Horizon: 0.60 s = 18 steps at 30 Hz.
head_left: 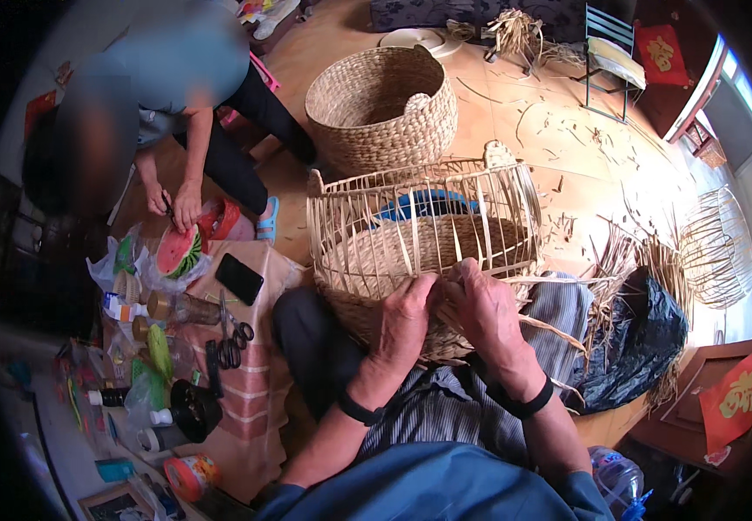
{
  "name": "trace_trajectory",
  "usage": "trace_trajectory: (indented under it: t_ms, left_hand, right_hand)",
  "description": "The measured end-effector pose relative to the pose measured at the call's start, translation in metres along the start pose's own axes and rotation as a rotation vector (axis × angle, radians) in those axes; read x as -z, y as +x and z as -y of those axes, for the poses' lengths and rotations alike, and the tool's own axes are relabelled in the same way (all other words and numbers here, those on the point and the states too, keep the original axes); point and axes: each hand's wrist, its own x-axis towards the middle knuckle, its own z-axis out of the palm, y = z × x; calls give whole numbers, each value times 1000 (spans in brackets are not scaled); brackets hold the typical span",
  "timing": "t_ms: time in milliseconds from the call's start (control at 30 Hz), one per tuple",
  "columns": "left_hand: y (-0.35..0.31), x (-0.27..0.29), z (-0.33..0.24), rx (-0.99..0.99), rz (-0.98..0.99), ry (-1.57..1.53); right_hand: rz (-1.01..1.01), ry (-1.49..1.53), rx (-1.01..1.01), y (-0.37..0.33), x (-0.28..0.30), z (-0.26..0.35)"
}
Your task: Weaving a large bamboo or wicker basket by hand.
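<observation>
A half-woven straw basket (pixel 350 295) rests on its side in my lap, bare frame rods showing along its upper part and dense weave lower down. At the near side of the frame, my left hand (pixel 406 317) is closed, its fingertips pinching a dried straw strand. My right hand (pixel 484 308) is closed right beside it, gripping the straw as well. Loose straw ends (pixel 554 328) stick out to the right past my right hand. The exact spot where the fingers meet the strand is partly hidden by the hands.
A finished woven basket (pixel 376 130) stands on the floor ahead. At left, another person cuts a watermelon (pixel 178 250) by a cloth-covered table (pixel 250 382) with a phone (pixel 239 278), scissors (pixel 235 337) and jars. Straw bundles, a black plastic bag (pixel 641 343) and a bare frame (pixel 719 247) are at right.
</observation>
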Motion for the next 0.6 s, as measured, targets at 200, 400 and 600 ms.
trace_trajectory:
  t_ms: [200,400,600]
  left_hand:
    - [-5,3,-6,-1,62,-50]
    - [-6,6,-7,48,166,56]
    - [4,5,-3,52,159,-108]
  right_hand:
    - [53,-183,-2,-12,39,1]
    - [84,-455,221,-8,45,-22]
    - [113,-531,411,-11,52,-35]
